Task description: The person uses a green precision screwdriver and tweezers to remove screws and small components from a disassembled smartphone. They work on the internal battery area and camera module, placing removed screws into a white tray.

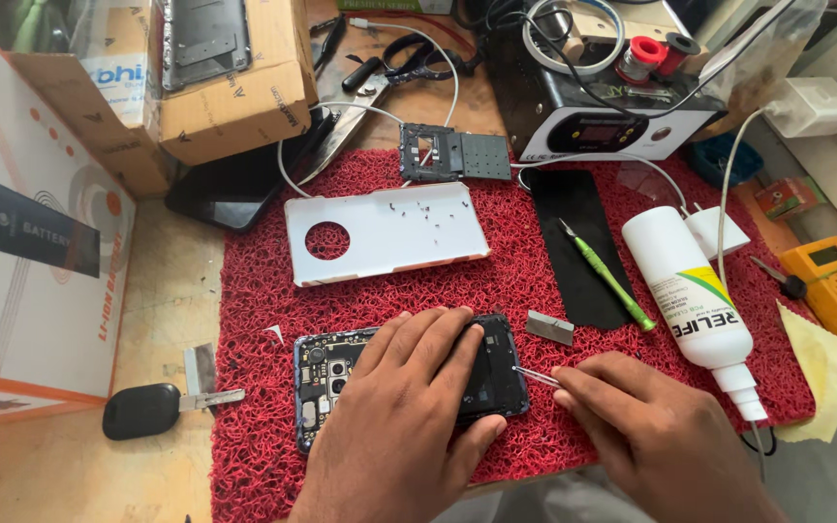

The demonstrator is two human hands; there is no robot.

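Red matting [535, 291] covered the bench where we worked on an opened phone [326, 383], lying back-up near the mat's front edge. Our left hand [409, 387] lay spread flat across it, pinning it down and grasping nothing. Our right hand [632, 416] pinched tweezers [538, 376] — their tips touching the phone's right edge. Behind lay a white back cover [389, 232] dotted with tiny screws, a green screwdriver [607, 276] and a white bottle [690, 291].
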